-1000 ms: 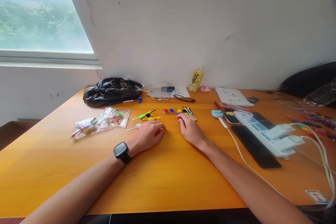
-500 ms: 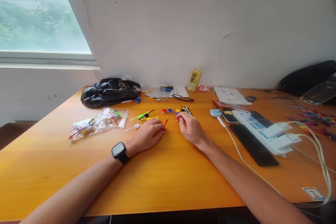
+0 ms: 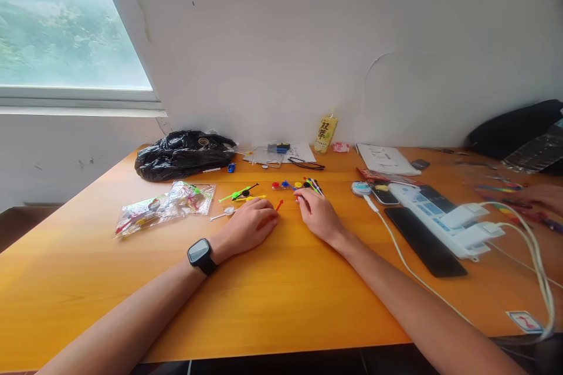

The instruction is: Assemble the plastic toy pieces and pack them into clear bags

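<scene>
My left hand (image 3: 251,225), with a black watch (image 3: 201,254) on its wrist, rests on the table with fingers curled closed. A red plastic arrow (image 3: 280,205) sticks up from its fingertips. My right hand (image 3: 320,215) is closed in a pinch at the near end of a blue plastic arrow piece (image 3: 291,187); its fingers hide that end. A red disc (image 3: 275,186) and a yellow disc (image 3: 298,185) lie beside the blue piece. Beyond my left hand are green arrow (image 3: 240,194), black arrow (image 3: 246,192), yellow arrow (image 3: 257,197) and white arrow (image 3: 227,211) pieces.
Clear packets (image 3: 162,211) of coloured parts and a black plastic bag (image 3: 185,155) are on the left. A yellow carton (image 3: 324,133) stands by the wall. On the right lie a power strip (image 3: 428,214), phone (image 3: 424,243) and cables. Another person's hand (image 3: 543,196) shows at the right edge.
The red bit at my right fingertips is no longer visible; the pinch now meets the blue piece. The red arrow tilts slightly rightward. Another person's hand has come in at the right.
</scene>
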Motion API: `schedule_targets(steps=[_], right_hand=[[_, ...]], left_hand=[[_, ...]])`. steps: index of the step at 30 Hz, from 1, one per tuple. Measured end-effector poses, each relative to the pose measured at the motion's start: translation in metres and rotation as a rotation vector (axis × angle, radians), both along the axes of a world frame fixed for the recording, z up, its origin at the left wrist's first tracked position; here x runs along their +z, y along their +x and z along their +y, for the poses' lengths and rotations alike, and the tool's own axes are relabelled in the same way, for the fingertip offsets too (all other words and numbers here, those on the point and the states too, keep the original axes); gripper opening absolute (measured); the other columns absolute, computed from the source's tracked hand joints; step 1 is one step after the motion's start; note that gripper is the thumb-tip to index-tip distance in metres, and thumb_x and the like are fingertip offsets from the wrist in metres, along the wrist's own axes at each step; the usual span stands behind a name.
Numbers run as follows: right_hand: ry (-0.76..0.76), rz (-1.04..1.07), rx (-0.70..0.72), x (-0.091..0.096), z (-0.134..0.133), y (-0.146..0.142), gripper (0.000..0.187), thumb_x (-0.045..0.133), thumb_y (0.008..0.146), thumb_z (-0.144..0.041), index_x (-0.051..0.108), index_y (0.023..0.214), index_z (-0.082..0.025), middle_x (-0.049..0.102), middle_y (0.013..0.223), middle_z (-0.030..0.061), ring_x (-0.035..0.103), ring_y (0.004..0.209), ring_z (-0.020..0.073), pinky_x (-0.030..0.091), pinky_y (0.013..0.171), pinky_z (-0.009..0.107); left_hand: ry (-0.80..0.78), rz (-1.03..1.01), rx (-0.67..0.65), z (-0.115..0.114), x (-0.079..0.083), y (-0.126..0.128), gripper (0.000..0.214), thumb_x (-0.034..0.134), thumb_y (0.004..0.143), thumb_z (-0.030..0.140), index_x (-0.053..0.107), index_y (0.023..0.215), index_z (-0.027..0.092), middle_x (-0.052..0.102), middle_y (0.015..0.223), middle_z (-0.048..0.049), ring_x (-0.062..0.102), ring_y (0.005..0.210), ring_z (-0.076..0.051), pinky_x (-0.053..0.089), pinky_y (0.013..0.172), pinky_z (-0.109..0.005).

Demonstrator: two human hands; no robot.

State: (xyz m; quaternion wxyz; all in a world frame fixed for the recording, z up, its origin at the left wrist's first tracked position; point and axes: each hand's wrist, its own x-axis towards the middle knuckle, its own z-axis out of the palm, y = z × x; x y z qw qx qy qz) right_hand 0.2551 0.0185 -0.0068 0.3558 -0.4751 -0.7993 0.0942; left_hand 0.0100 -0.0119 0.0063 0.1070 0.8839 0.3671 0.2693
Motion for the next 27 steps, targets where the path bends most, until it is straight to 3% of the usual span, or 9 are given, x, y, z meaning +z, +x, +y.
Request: schedule_targets(steps=[10,15,20,23,27], right_hand=[[0.0,-0.006,0.02,0.001,0.0,-0.001,0.024,0.044,0.101,-0.017,0.066,0.108,-0.023,0.074,0.107,0.0087,0.068,0.099,0.0248,0.05,0.089,0.035],[-0.044,0.042,-0.053,0.014,-0.009,-0.002,0.021,0.045,0.094,-0.018,0.063,0.084,-0.025,0.069,0.08,0.0018,0.062,0.073,0.0213,0.043,0.07,0.031],[-0.114,0.273,-0.025,0.02,-0.014,0.0,0.028,0.041,0.091,-0.02,0.054,0.066,-0.024,0.056,0.062,0.0004,0.051,0.06,0.0191,0.037,0.062,0.031],[-0.193,0.46,0.042,0.018,-0.011,0.0,0.023,0.042,0.089,-0.023,0.054,0.069,-0.023,0.049,0.062,-0.0003,0.045,0.057,0.0176,0.034,0.058,0.03],[-0.464,0.642,0.126,0.013,-0.005,-0.004,0.006,0.051,0.081,-0.025,0.055,0.086,-0.025,0.048,0.06,-0.0038,0.044,0.055,0.016,0.031,0.053,0.027]], left_hand=[[0.044,0.055,0.059,0.0,-0.001,0.0,0.021,0.056,0.104,0.03,0.074,0.112,0.026,0.07,0.111,-0.0091,0.064,0.102,-0.025,0.052,0.093,-0.041],[0.071,0.068,0.141,0.0,-0.003,-0.001,0.019,0.058,0.103,0.034,0.073,0.11,0.025,0.068,0.111,-0.0095,0.062,0.101,-0.027,0.052,0.091,-0.043],[0.069,0.06,0.153,0.002,-0.005,-0.001,0.026,0.061,0.102,0.036,0.067,0.125,0.025,0.069,0.115,-0.0099,0.062,0.106,-0.029,0.052,0.092,-0.044],[0.062,0.036,0.137,0.002,-0.006,0.0,0.032,0.062,0.101,0.034,0.063,0.132,0.025,0.069,0.117,-0.0091,0.063,0.109,-0.029,0.052,0.095,-0.044],[0.044,-0.015,0.144,0.002,-0.009,0.0,0.031,0.063,0.1,0.032,0.061,0.13,0.025,0.069,0.12,-0.0093,0.063,0.112,-0.029,0.052,0.098,-0.045]])
